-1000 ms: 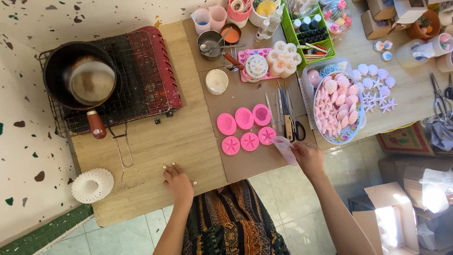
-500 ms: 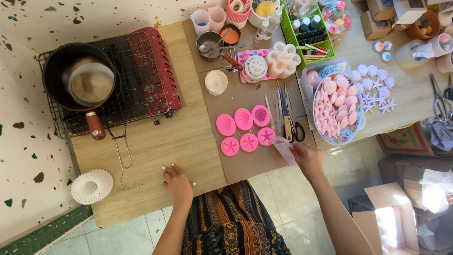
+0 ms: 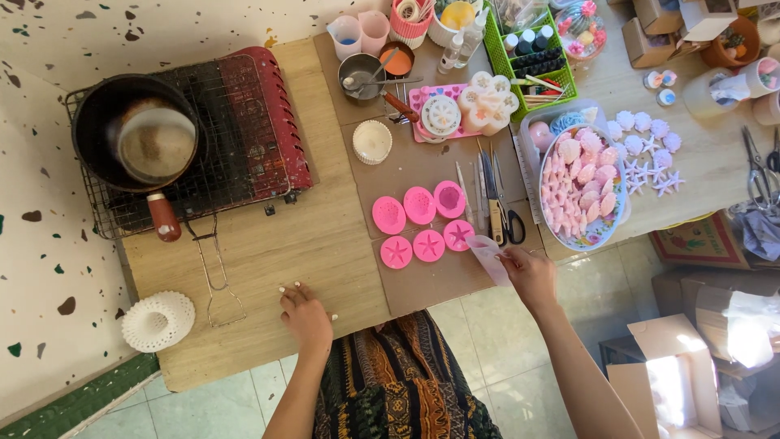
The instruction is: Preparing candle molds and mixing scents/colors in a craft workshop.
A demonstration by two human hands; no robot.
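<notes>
The right hand (image 3: 530, 275) holds a pale pink flexible mould (image 3: 490, 255) in a pinching grip just beside the six pink moulds (image 3: 422, 222) on the cardboard sheet, while the left hand (image 3: 305, 314) rests flat, fingers open (likely for support), on the counter (image 3: 268, 260) edge.

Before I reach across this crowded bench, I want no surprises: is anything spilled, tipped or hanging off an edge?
No spill shows. The white ruffled mold overhangs the wooden table edge at the near left corner. The right hand holds a pale pink cup tilted beside the pink star molds. The left hand rests flat.
</notes>
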